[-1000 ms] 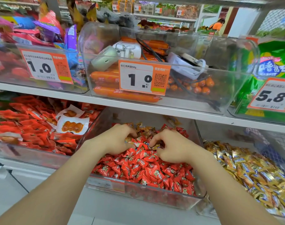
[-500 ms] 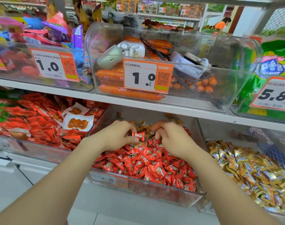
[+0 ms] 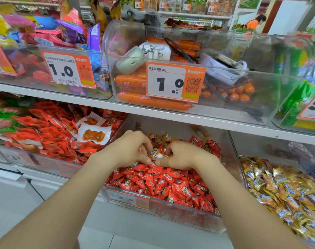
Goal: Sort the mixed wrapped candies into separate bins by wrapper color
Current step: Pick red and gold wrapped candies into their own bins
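A clear bin (image 3: 171, 211) on the lower shelf holds a heap of red-wrapped candies (image 3: 162, 184), with a few gold-wrapped candies (image 3: 160, 137) mixed in at the back. Both hands are over the heap, fingertips nearly meeting. My left hand (image 3: 131, 150) has its fingers curled round gold-wrapped candies (image 3: 155, 153). My right hand (image 3: 185, 155) is curled beside it, its fingertips pinching at the same small cluster. To the right, a second clear bin (image 3: 242, 177) is filled with gold-wrapped candies (image 3: 282, 187).
On the left stands a bin of red snack packets (image 3: 45, 133). The upper shelf (image 3: 153, 112) overhangs the bins, carrying a clear bin of orange sausages (image 3: 153, 103) with a price tag (image 3: 174, 81). White floor lies below.
The hands have drawn closer together above the heap. The left hand held a red candy before; it now holds gold-wrapped ones. The view has shifted slightly.
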A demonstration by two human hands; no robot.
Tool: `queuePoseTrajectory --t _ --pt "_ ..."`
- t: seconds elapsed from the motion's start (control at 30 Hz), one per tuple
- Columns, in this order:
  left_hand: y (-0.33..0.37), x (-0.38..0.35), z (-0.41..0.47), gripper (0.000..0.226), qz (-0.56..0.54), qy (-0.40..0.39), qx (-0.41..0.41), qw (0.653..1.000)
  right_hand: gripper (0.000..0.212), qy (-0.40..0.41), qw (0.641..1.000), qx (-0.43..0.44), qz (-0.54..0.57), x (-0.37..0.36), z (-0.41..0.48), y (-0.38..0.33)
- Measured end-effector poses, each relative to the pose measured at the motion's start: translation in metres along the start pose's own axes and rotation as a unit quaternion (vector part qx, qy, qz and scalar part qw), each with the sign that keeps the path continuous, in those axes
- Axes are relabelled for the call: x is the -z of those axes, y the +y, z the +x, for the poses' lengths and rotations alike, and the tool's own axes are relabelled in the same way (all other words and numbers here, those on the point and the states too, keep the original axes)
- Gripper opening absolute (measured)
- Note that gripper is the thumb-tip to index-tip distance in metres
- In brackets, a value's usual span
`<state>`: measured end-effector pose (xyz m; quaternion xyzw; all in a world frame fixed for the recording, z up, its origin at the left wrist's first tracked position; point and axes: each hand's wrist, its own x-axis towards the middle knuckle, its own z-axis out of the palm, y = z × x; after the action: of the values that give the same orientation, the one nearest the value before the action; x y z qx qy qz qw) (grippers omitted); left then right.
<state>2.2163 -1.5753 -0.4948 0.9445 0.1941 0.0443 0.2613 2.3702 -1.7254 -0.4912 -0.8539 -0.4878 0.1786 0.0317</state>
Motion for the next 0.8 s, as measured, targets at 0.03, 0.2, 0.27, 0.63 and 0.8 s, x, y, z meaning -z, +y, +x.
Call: queuePoseTrajectory --t 0.03,0.2,0.27,0.63,0.8 --pt "0.0 0.0 0.0 0.026 -0.002 0.013 -0.002 1.0 0.061 -0.006 1.0 0.006 0.008 0.001 0.001 0.0" --pt "-0.001 -0.003 0.005 0.041 0.02 0.073 -0.01 0.997 0.035 0.028 0.996 0.04 0.075 -0.001 -0.001 0.007" --pt "0.001 -0.008 0.008 0.052 0.013 0.052 -0.01 0.998 0.045 0.034 0.995 0.034 0.082 -0.001 -0.006 0.011" --pt "0.015 -0.025 0.016 0.019 0.085 -0.023 -0.026 0.996 0.025 0.135 0.976 0.058 0.162 0.004 -0.045 0.027" --pt "0.015 -0.021 0.016 0.037 0.088 -0.049 0.007 0.995 0.023 0.127 0.971 0.051 0.197 0.001 -0.051 0.028"
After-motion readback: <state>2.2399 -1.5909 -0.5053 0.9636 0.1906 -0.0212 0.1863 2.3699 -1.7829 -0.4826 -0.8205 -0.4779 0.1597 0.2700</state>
